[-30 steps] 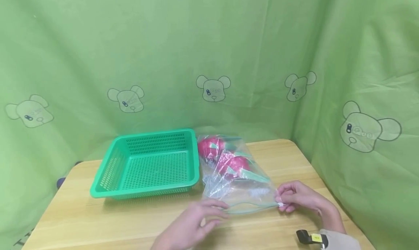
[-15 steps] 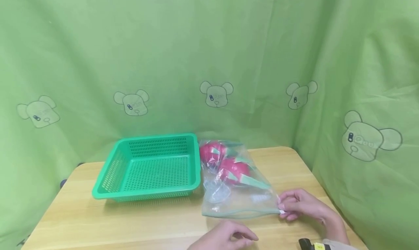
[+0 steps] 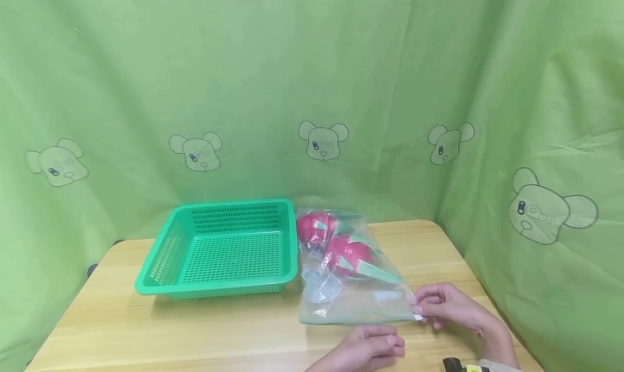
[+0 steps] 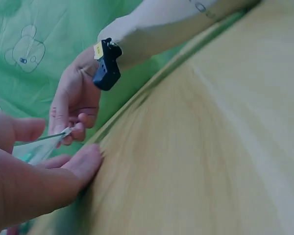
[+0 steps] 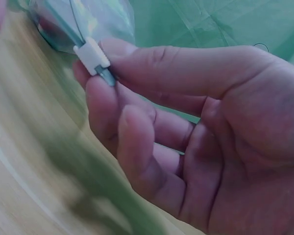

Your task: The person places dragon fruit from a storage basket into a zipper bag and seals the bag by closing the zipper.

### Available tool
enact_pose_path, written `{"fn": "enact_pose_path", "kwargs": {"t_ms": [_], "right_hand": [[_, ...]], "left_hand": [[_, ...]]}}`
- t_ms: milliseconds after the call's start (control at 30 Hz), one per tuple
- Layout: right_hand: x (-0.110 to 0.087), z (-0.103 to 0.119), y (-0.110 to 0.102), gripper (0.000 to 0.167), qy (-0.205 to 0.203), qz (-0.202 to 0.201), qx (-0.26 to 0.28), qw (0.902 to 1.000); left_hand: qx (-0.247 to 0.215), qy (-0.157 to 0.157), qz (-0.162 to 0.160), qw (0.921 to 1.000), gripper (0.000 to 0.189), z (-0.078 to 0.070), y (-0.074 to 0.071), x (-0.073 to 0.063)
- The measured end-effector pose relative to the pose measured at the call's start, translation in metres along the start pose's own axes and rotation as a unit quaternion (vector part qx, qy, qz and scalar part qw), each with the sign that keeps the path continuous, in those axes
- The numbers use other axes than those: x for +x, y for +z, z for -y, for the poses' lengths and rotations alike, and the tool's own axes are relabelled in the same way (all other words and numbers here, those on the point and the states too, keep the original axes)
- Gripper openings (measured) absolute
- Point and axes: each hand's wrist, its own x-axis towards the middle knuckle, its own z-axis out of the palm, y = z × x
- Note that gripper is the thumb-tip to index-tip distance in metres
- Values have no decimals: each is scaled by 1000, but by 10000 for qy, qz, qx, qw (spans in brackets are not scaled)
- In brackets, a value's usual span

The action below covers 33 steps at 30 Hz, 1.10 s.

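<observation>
A clear zip bag (image 3: 351, 301) lies flat on the table, with two pink, green-leaved dragon fruits (image 3: 348, 254) inside. At the bag's near right corner my right hand (image 3: 453, 310) pinches the white slider (image 5: 92, 56) between thumb and forefinger; its other fingers are bent below. The two zip strips run away from the slider in the right wrist view. My left hand (image 3: 363, 350) is just in front of the bag's mouth, holding nothing. Thumb and fingers stand apart in the left wrist view, where the slider (image 4: 66, 131) shows beyond them.
Left of the bag stands a green perforated plastic basket (image 3: 216, 288), right beside it. Green curtains (image 3: 253, 90) with bear-head prints enclose the back and sides of the wooden table (image 3: 195, 334). A black camera mount (image 4: 107, 63) sits on my right wrist.
My left hand has left the bag's near edge and moved right and toward me. The bag's mouth, gaping earlier, now lies flatter. My right hand keeps its pinch at the corner. The head view tilted up.
</observation>
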Motion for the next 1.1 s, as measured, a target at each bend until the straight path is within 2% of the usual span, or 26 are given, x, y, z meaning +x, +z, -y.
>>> {"fn": "enact_pose_path", "kwargs": {"t_ms": [100, 233, 333, 467, 533, 600, 833, 1100], "right_hand": [[1, 1, 0, 24, -29, 9, 12, 10000], [3, 2, 0, 23, -56, -16, -25, 10000], [4, 3, 2, 22, -81, -45, -62, 9999], [6, 4, 4, 21, -66, -12, -99, 9999], [5, 4, 5, 21, -51, 14, -88, 9999], [4, 4, 4, 22, -70, 38, -79, 9999], [-1, 5, -3, 26, -120, 240, 88, 9996], [1, 3, -1, 27, -51, 195, 225, 9995]], "left_hand": [[-740, 117, -117, 9971, 55, 7, 2, 9], [-1144, 338, -440, 9919, 52, 12, 9, 19], [-1341, 557, -949, 9848, 45, 13, 16, 26], [-1659, 672, -1741, 9683, 38, 11, 26, 32], [-1755, 687, -1984, 9618, 34, 11, 28, 34], [-1803, 714, -2077, 9588, 29, 11, 29, 35], [-1826, 734, -2151, 9565, 25, 13, 27, 39], [-1895, 731, -2171, 9548, 33, 17, 32, 43]]}}
